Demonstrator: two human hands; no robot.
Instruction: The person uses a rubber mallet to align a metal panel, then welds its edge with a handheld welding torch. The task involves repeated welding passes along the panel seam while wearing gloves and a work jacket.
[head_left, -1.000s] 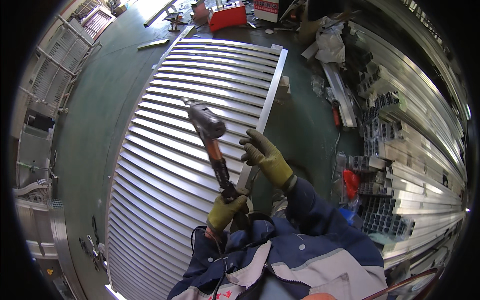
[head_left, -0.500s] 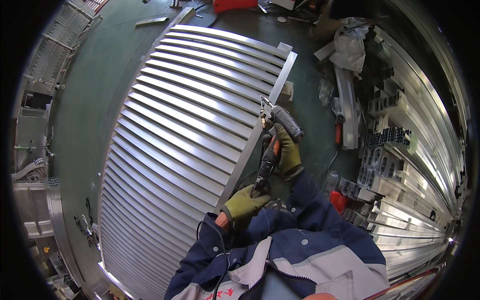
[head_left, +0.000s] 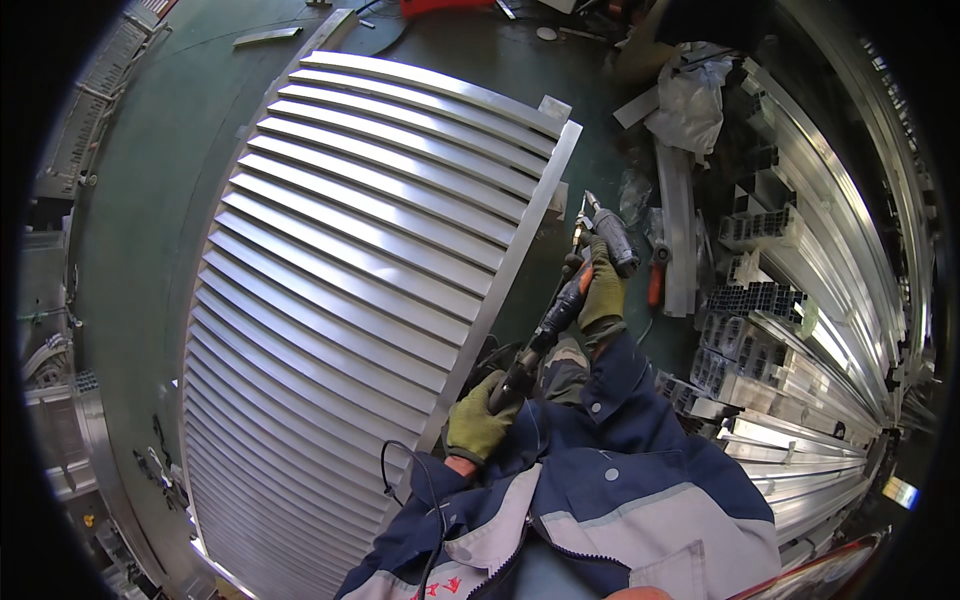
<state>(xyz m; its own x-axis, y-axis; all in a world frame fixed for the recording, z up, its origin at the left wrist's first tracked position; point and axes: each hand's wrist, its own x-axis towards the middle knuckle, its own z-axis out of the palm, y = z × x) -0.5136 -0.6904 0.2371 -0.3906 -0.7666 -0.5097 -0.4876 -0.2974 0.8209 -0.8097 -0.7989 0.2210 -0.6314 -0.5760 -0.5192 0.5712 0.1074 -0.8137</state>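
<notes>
A long power screwdriver (head_left: 565,300) with a black and orange body is held in both of my gloved hands. My left hand (head_left: 478,422), in a yellow-green glove, grips its rear handle. My right hand (head_left: 603,293), in the same kind of glove, grips near the grey head, whose bit points at the right frame rail of a large aluminium louvre panel (head_left: 350,300) lying flat on the green floor. A black cable runs from the tool down past my left sleeve.
Stacks of aluminium profiles (head_left: 790,330) fill the right side. A crumpled grey bag (head_left: 690,95) and loose metal strips lie at the top right. A red object (head_left: 440,6) sits at the top edge. Metal racks (head_left: 60,400) stand along the left.
The tool has swung from above the panel's slats over to its right frame rail. My right hand now grips the tool's head, and the view has shifted closer to the panel's right edge.
</notes>
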